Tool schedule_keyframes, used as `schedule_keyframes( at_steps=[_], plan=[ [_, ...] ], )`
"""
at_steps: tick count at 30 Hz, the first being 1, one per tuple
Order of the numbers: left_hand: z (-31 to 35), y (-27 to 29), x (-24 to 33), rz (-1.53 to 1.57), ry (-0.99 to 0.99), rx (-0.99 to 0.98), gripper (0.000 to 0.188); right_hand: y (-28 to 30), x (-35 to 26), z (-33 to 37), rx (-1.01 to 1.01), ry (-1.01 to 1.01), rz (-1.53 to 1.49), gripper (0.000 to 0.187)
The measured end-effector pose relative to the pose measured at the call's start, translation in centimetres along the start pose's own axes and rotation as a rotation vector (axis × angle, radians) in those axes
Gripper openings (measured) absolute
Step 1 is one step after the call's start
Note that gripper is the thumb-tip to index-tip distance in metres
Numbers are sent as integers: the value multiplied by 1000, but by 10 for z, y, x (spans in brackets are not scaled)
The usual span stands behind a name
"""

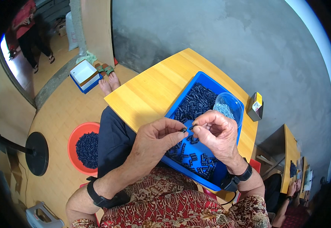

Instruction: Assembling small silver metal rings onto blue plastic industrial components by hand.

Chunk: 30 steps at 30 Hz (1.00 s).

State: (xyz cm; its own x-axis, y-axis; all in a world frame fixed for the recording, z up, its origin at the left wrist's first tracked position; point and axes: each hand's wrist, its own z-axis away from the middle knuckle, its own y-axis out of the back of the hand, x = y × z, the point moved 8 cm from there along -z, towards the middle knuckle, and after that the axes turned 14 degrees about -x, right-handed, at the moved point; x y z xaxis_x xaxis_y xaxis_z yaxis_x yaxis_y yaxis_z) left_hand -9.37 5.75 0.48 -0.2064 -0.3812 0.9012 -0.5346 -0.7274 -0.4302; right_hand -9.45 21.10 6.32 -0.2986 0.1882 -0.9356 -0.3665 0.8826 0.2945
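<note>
Over a blue tray (180, 99) my two hands face each other, fingertips a short way apart. My left hand (154, 138) pinches a small black cylindrical part (184, 130) with a round opening at its end. Between thumb and forefinger of my right hand (220, 138) is a tiny dark piece (193, 127), mostly covered by the fingers. Many similar black parts (196, 99) are heaped at the tray's far end, and others (203, 164) lie loose at its near end. A see-through round tub (238, 104) inside the tray holds small silvery pieces (224, 110).
The tray stands on a yellow wooden table (146, 95), with a small box (255, 106) by its right edge. On the floor to my left are an orange basin (73, 142) of black parts and a white box (85, 73). People are at the far left and far right.
</note>
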Motion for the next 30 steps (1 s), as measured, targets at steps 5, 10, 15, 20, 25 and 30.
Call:
schedule_keyframes(
  at_steps=[5,10,15,20,25,30],
  plan=[
    [-1,-3,-1,21,-12,-17,19,2,0,2,-6,-4,1,10],
    [0,-5,-1,43,-15,-24,18,1,2,3,-11,-6,-24,10],
    [-2,-6,-3,48,-28,-49,19,0,2,3,-2,-10,-55,9],
    [-2,-8,-2,47,-33,-62,18,0,5,4,-14,-24,-84,9],
    [-4,-12,1,54,-53,-75,17,1,5,5,-14,-21,-107,10],
    [-4,-12,-1,-8,-50,-77,17,3,-13,6,-4,131,206,9]
  ],
)
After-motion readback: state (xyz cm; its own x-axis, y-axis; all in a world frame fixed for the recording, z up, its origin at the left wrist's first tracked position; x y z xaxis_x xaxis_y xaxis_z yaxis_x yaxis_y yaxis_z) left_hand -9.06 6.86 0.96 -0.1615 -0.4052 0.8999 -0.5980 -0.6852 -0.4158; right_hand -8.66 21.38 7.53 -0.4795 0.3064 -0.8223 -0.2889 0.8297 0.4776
